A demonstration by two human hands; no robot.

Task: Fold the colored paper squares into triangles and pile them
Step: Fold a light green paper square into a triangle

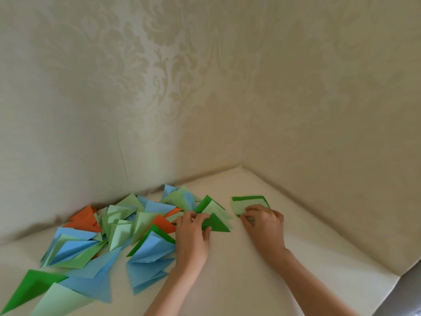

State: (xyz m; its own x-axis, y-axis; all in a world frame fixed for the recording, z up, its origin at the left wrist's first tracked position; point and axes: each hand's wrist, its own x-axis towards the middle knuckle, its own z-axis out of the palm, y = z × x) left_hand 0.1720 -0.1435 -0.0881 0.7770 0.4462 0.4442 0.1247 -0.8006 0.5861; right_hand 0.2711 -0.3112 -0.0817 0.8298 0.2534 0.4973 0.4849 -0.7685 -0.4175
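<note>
folded triangles (118, 231) spread beside patterned wall (159, 87).

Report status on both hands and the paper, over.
Left hand pinching dark green triangle beside pile of folded triangles. Right hand gripping stack of green squares. Nothing in the way.

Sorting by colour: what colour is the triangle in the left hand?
Dark green triangle, left hand, head view.
</note>
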